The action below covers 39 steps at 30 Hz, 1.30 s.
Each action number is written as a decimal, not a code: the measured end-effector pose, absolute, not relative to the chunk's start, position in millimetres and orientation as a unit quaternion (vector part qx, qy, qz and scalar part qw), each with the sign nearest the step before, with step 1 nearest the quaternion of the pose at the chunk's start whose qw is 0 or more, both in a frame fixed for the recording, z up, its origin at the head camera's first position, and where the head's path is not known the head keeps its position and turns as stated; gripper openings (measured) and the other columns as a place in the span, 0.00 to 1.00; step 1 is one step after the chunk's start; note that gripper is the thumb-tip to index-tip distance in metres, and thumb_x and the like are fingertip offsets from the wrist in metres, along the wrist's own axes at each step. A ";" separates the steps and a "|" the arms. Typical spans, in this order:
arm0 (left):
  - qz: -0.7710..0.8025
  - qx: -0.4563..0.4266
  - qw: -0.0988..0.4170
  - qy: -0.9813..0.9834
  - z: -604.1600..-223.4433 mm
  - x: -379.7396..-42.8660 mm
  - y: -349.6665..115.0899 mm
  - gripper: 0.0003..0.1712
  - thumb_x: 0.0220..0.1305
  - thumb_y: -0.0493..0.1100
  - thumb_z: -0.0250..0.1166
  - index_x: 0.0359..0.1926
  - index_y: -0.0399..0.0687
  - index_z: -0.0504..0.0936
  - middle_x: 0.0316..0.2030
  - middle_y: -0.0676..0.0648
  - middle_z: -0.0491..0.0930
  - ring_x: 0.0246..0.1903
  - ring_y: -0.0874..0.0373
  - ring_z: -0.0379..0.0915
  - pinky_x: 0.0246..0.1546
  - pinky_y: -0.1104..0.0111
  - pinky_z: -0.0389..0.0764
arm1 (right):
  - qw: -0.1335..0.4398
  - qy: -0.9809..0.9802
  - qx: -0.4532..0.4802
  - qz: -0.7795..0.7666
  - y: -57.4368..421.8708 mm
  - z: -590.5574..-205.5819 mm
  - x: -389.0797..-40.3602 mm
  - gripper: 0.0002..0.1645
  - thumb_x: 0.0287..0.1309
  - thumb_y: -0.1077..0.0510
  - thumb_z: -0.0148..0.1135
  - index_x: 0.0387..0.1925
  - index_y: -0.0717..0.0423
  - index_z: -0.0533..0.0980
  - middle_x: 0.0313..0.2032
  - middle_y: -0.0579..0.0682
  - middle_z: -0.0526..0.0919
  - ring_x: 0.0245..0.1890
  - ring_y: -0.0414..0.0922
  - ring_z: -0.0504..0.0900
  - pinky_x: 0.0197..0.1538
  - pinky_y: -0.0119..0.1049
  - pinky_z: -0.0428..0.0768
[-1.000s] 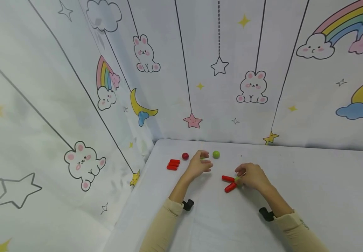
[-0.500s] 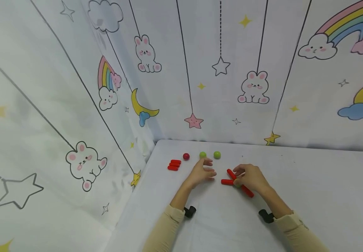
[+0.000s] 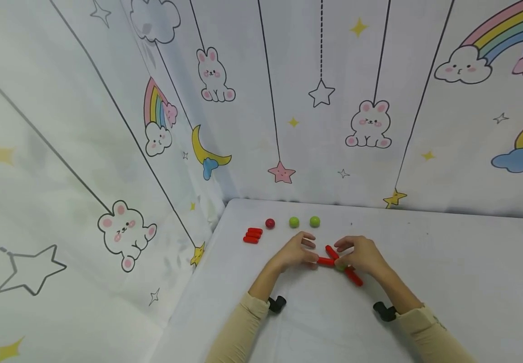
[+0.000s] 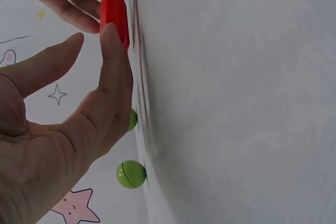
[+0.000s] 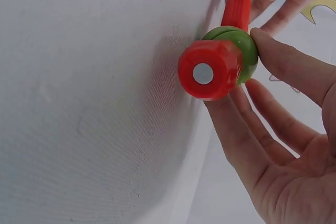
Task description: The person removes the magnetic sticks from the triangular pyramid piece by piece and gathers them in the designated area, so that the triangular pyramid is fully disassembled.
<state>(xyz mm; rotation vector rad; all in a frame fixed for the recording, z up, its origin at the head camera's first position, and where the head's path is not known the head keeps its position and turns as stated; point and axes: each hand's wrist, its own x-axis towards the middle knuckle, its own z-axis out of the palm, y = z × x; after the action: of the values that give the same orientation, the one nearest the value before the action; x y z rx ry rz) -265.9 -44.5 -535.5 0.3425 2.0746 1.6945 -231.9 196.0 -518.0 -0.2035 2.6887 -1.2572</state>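
Note:
My right hand (image 3: pixel 363 253) pinches a green ball (image 5: pixel 249 53) between thumb and fingers, low over the white table. Red rods stick out from this ball, one pointing left (image 3: pixel 326 261), another toward the back (image 3: pixel 331 251), a third toward the front right (image 3: pixel 354 277). A pale round disc (image 5: pixel 203 73) shows on the end of one rod in the right wrist view. My left hand (image 3: pixel 294 252) reaches in from the left, its fingertips at the free end of the left-pointing rod (image 4: pixel 113 11). Its thumb stands apart from that rod in the left wrist view.
Farther back on the table (image 3: pixel 447 282) lie a red ball (image 3: pixel 270 223) and two green balls, one left (image 3: pixel 294 222) and one right (image 3: pixel 314 222). Several loose red rods (image 3: pixel 253 235) lie side by side at the left. A patterned white curtain (image 3: pixel 243 126) hangs behind the table.
The pinched ball with its rods has turned, and a third rod now shows. My left hand has moved right, away from the back green ball, to the left-pointing rod's end.

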 end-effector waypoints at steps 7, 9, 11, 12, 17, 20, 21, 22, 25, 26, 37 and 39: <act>0.593 0.130 0.203 0.769 -536.6 -265.4 -44.7 0.33 0.61 0.31 0.74 0.66 0.38 0.73 0.56 0.37 0.81 0.44 0.54 0.85 0.45 0.62 0.87 | 0.090 0.897 -0.071 -0.427 194.0 -517.8 -230.2 0.27 0.52 0.60 0.81 0.54 0.60 0.83 0.47 0.55 0.88 0.42 0.49 0.88 0.37 0.41 0.87; 0.579 0.130 0.210 0.777 -536.1 -265.0 -45.2 0.34 0.60 0.33 0.75 0.66 0.40 0.74 0.56 0.39 0.81 0.44 0.55 0.83 0.45 0.63 0.86 | 0.091 0.896 -0.072 -0.429 193.8 -518.0 -230.0 0.27 0.52 0.60 0.81 0.54 0.59 0.83 0.47 0.55 0.88 0.42 0.50 0.88 0.37 0.41 0.88; 0.570 0.132 0.213 0.783 -536.6 -264.8 -44.9 0.34 0.60 0.34 0.76 0.66 0.41 0.74 0.56 0.39 0.81 0.44 0.55 0.82 0.45 0.63 0.86 | 0.090 0.894 -0.074 -0.433 194.0 -518.3 -230.3 0.27 0.52 0.60 0.81 0.54 0.60 0.83 0.47 0.55 0.88 0.42 0.50 0.88 0.37 0.41 0.88; 0.566 0.134 0.212 0.785 -536.9 -264.8 -44.6 0.33 0.60 0.34 0.76 0.66 0.42 0.75 0.56 0.40 0.81 0.45 0.56 0.81 0.45 0.63 0.85 | 0.091 0.893 -0.076 -0.435 194.1 -518.9 -230.5 0.27 0.52 0.60 0.81 0.54 0.60 0.83 0.47 0.55 0.88 0.41 0.50 0.88 0.37 0.41 0.88; 0.553 0.146 0.198 0.796 -538.0 -265.2 -42.2 0.32 0.60 0.35 0.76 0.64 0.41 0.76 0.54 0.40 0.83 0.44 0.57 0.82 0.43 0.64 0.84 | 0.103 0.882 -0.076 -0.453 195.0 -521.7 -232.3 0.27 0.52 0.61 0.81 0.54 0.61 0.83 0.45 0.54 0.88 0.40 0.49 0.89 0.36 0.42 0.88; 0.551 0.148 0.188 0.800 -536.6 -264.4 -41.5 0.31 0.59 0.33 0.75 0.63 0.41 0.76 0.53 0.40 0.83 0.43 0.57 0.82 0.42 0.64 0.84 | 0.111 0.877 -0.070 -0.462 195.2 -523.7 -233.2 0.26 0.52 0.61 0.81 0.54 0.61 0.83 0.45 0.54 0.88 0.39 0.48 0.88 0.36 0.42 0.89; 0.548 0.148 0.184 0.802 -536.2 -264.2 -41.5 0.31 0.59 0.33 0.75 0.63 0.41 0.77 0.53 0.40 0.84 0.43 0.57 0.82 0.42 0.65 0.84 | 0.113 0.876 -0.069 -0.463 195.3 -524.4 -233.5 0.26 0.52 0.61 0.81 0.54 0.61 0.83 0.45 0.53 0.88 0.39 0.48 0.88 0.36 0.42 0.89; 0.546 0.149 0.181 0.804 -536.1 -264.1 -41.7 0.30 0.59 0.33 0.76 0.62 0.41 0.78 0.53 0.40 0.84 0.43 0.58 0.82 0.42 0.66 0.83 | 0.115 0.875 -0.068 -0.465 195.2 -524.8 -233.8 0.26 0.52 0.61 0.81 0.54 0.61 0.83 0.45 0.53 0.88 0.39 0.47 0.88 0.36 0.42 0.89; 0.542 0.150 0.172 0.809 -534.9 -263.7 -43.2 0.29 0.58 0.32 0.76 0.60 0.40 0.79 0.53 0.40 0.84 0.42 0.59 0.82 0.40 0.67 0.82 | 0.120 0.871 -0.065 -0.471 194.3 -525.2 -234.1 0.26 0.53 0.61 0.81 0.54 0.61 0.83 0.45 0.53 0.88 0.39 0.47 0.87 0.36 0.42 0.89; 0.540 0.151 0.172 0.810 -534.6 -263.7 -43.6 0.28 0.58 0.32 0.76 0.60 0.40 0.80 0.53 0.39 0.84 0.41 0.59 0.82 0.40 0.68 0.82 | 0.121 0.871 -0.065 -0.472 194.1 -525.1 -234.1 0.26 0.53 0.61 0.81 0.54 0.61 0.83 0.45 0.54 0.88 0.39 0.47 0.87 0.37 0.42 0.89; 0.533 0.133 0.176 0.817 -531.9 -264.4 -46.2 0.28 0.55 0.33 0.79 0.57 0.47 0.82 0.49 0.43 0.84 0.40 0.58 0.78 0.39 0.67 0.79 | 0.124 0.872 -0.053 -0.470 190.0 -523.1 -231.6 0.24 0.54 0.62 0.79 0.53 0.61 0.83 0.45 0.55 0.87 0.37 0.47 0.86 0.37 0.43 0.89; 0.535 0.133 0.181 0.815 -531.8 -264.8 -47.2 0.29 0.55 0.34 0.79 0.58 0.47 0.82 0.49 0.42 0.84 0.40 0.58 0.79 0.39 0.67 0.79 | 0.125 0.873 -0.052 -0.468 189.6 -523.4 -231.2 0.24 0.54 0.62 0.78 0.54 0.61 0.83 0.46 0.55 0.87 0.37 0.47 0.86 0.37 0.43 0.89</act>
<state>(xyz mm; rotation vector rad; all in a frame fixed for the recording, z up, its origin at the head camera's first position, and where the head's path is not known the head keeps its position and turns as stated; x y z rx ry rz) -264.8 -47.2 -531.8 0.3751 2.3005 1.5101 -231.2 189.6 -523.4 -0.1521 2.5438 -1.3645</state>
